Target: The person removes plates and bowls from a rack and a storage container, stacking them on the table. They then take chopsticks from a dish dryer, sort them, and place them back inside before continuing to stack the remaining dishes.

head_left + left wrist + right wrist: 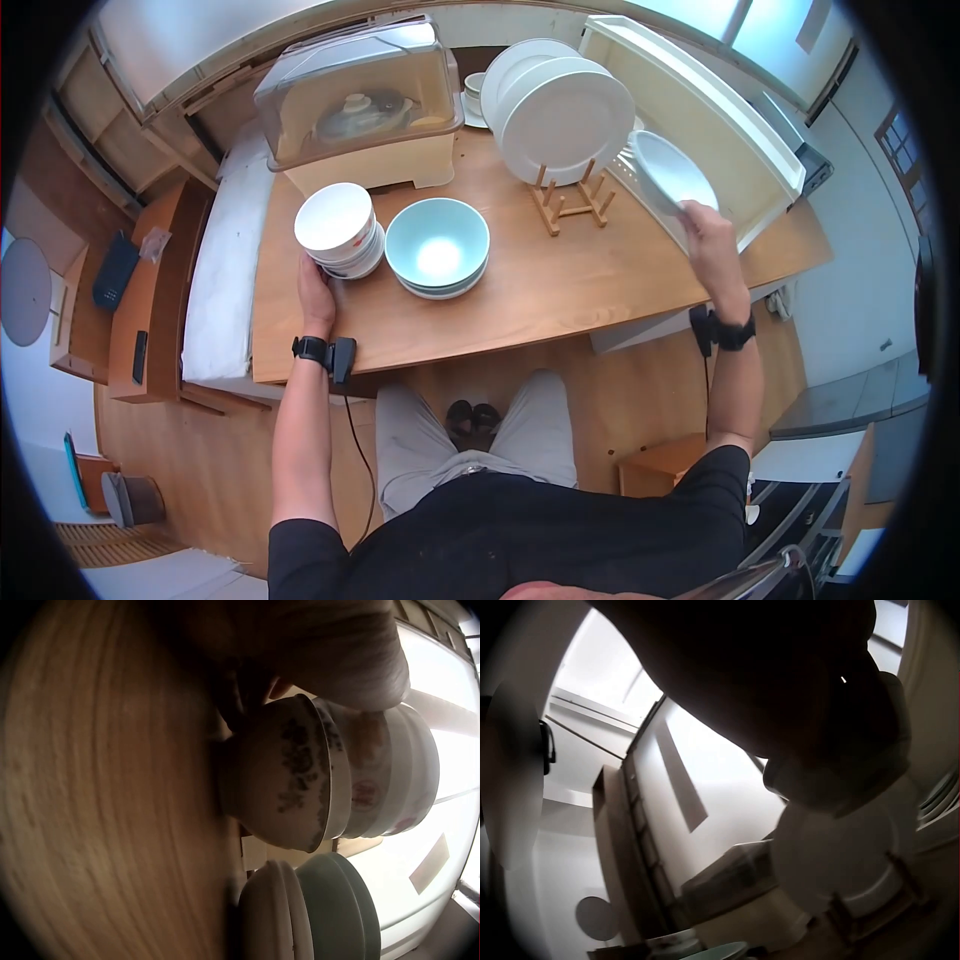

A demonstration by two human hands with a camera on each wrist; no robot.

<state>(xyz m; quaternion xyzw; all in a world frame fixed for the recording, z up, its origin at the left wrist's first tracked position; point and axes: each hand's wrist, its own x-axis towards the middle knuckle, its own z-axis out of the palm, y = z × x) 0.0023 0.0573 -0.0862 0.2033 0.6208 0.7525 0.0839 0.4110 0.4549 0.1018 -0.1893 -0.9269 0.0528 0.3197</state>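
Note:
My left hand (317,297) lies against the near left side of a stack of white bowls (335,222). In the left wrist view the patterned lower bowl (289,776) shows, with the hand beside the stack. My right hand (712,240) pinches the rim of a white shallow bowl (672,172), held tilted near the cream bin at the right. The right wrist view shows this bowl (817,784) dark and blurred. Next to the left stack sits a stack with a pale turquoise bowl (438,240) on top.
Large white plates (565,120) stand upright at a small wooden rack (570,208). A long cream bin (700,100) lies tilted along the right. At the back left is a cream box with a clear lid (350,70). Small white dishes (474,88) stand beside it. The wooden table's (480,330) front edge faces me.

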